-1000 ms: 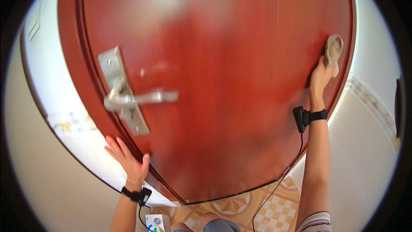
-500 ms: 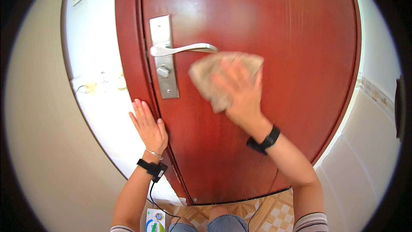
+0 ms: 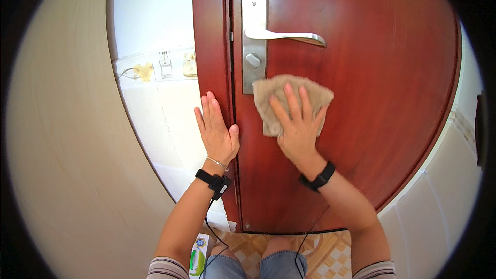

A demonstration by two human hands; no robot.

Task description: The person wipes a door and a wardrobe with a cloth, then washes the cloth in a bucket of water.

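Observation:
A red-brown wooden door [image 3: 372,98] stands ajar in front of me. My right hand [image 3: 297,124] presses a beige cloth [image 3: 292,95] flat against its face, just below the silver lock plate [image 3: 253,41] and lever handle [image 3: 287,36]. My left hand [image 3: 216,132] lies flat with fingers spread along the door's edge [image 3: 212,46], thumb on the door face. Both wrists wear black bands, and thin cables run down from them.
Left of the door is a cream wall [image 3: 67,139]. Through the gap I see a white tiled room with small bottles on a ledge [image 3: 165,64]. Patterned floor tiles [image 3: 330,253] and a small green-and-white box [image 3: 197,256] lie by my knees.
My right hand swept the cloth from the door's far right edge leftward and down to below the lock plate. The view shifted right; my left hand stays on the door edge.

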